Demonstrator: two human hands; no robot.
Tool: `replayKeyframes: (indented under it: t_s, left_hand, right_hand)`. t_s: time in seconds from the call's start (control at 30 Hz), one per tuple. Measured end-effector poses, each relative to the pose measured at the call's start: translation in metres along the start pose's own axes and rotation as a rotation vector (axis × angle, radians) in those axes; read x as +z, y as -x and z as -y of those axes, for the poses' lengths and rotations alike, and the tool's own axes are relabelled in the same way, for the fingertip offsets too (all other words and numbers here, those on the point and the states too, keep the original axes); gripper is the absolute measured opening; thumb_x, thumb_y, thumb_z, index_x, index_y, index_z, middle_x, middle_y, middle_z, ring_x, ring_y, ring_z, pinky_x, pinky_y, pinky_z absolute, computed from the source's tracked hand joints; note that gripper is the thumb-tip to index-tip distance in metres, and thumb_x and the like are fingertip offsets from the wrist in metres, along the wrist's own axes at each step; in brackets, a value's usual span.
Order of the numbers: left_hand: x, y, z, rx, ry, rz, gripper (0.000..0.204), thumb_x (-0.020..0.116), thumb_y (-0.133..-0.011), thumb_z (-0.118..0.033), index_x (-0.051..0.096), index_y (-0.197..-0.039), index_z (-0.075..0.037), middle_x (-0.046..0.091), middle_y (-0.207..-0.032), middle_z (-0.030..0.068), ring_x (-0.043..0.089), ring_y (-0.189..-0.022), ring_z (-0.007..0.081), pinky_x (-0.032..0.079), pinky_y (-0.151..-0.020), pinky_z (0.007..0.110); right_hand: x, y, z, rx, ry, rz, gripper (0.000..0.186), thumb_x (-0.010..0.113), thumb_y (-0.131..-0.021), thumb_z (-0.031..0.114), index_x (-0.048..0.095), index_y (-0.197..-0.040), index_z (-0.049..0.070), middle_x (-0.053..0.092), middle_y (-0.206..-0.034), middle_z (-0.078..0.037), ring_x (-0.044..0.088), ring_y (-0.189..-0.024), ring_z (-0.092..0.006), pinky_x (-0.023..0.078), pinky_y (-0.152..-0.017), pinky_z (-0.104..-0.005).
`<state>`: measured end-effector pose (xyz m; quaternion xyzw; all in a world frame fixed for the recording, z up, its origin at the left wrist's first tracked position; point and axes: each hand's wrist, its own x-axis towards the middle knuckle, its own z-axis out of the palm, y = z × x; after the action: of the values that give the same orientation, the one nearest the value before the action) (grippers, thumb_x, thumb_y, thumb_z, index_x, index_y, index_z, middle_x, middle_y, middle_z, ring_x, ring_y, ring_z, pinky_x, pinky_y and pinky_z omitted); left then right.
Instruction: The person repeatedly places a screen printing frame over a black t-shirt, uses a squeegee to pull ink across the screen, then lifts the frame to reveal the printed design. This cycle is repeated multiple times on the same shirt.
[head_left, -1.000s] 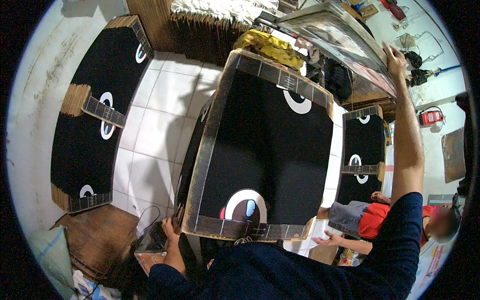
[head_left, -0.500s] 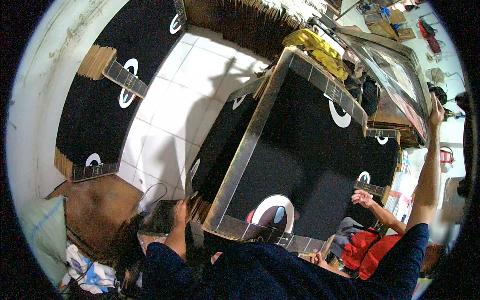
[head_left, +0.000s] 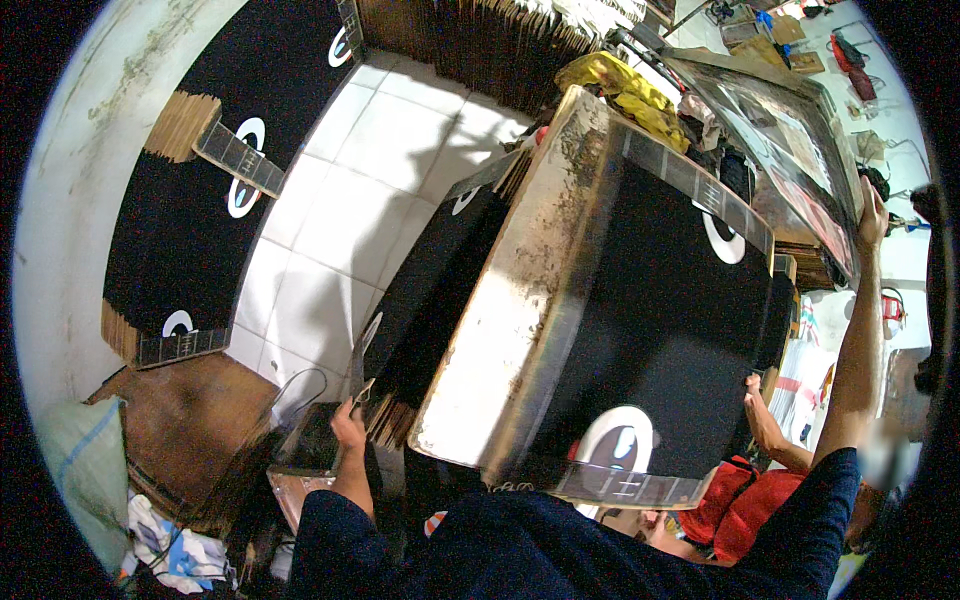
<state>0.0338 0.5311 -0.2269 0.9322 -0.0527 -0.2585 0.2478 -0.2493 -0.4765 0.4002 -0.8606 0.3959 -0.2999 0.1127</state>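
My left hand (head_left: pixel 348 424) pinches the pale-edged corner of a thin board (head_left: pixel 364 394) beside a stack of black printed boards (head_left: pixel 428 285). At the right, my raised right hand (head_left: pixel 872 213) grips the outer edge of a tilted screen frame (head_left: pixel 805 130) with a sheer, patterned panel. Between my arms is a large black board (head_left: pixel 670 290) with white eye-shaped prints and grey strips along its ends. A co-worker's hands (head_left: pixel 754 390) hold its right side. It lies shifted right on the worktable (head_left: pixel 490 350), whose stained pale top shows at the left.
More black boards (head_left: pixel 190 240) are stacked along the left wall. White floor tiles (head_left: pixel 340 190) lie between the stacks. A yellow cloth (head_left: pixel 630 95) rests beyond the table, near the screen frame. The co-worker in red (head_left: pixel 735 510) is close at my right.
The co-worker has taken hold of the large black board and drawn it right, uncovering the table's left part. My left hand has moved slightly left; my right hand stays on the frame.
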Motion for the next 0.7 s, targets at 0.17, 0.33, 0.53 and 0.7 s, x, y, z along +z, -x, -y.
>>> replayKeyframes:
  t_s: [0.17, 0.33, 0.53, 0.7]
  left_hand:
    - [-0.030, -0.024, -0.050, 0.266, -0.036, -0.454, 0.016, 0.068, -0.095, -0.007, 0.068, -0.108, 0.003, 0.066, -0.102, 0.0229, 0.064, -0.093, 0.0424, 0.049, -0.077, 0.052]
    - [-0.103, -0.099, -0.228, 0.597, 0.335, -0.667, 0.009, 0.064, -0.095, -0.003, 0.061, -0.093, 0.005, 0.061, -0.095, 0.0192, 0.060, -0.090, 0.0395, 0.049, -0.079, 0.046]
    - [-0.184, -0.091, -0.452, 0.908, 0.430, -0.882, 0.021, 0.073, -0.095, -0.014, 0.064, -0.084, 0.002, 0.055, -0.077, 0.0129, 0.056, -0.069, 0.0306, 0.043, -0.061, 0.041]
    - [-0.261, 0.049, -0.517, 1.103, 0.350, -1.035, 0.006, 0.074, -0.092, -0.002, 0.071, -0.089, 0.002, 0.057, -0.076, 0.0086, 0.057, -0.067, 0.0215, 0.043, -0.059, 0.035]
  right_hand:
    - [0.001, -0.004, -0.002, -0.030, 0.103, -0.046, 0.046, 0.059, -0.104, 0.034, 0.068, -0.134, 0.000, 0.071, -0.132, -0.013, 0.063, -0.123, -0.0188, 0.042, -0.109, -0.0296]
    - [0.013, 0.001, 0.022, 0.008, 0.215, -0.093, 0.053, 0.059, -0.103, 0.047, 0.071, -0.131, 0.004, 0.073, -0.126, -0.014, 0.066, -0.113, -0.0177, 0.046, -0.101, -0.0288]
    - [0.038, 0.041, 0.086, 0.134, 0.396, -0.154, 0.068, 0.057, -0.092, 0.072, 0.074, -0.128, 0.017, 0.073, -0.123, -0.018, 0.070, -0.114, -0.0318, 0.050, -0.099, -0.0395]
    - [0.048, 0.070, 0.128, 0.124, 0.411, -0.124, 0.071, 0.049, -0.090, 0.077, 0.073, -0.130, 0.023, 0.072, -0.125, -0.017, 0.067, -0.119, -0.0383, 0.053, -0.100, -0.0475]
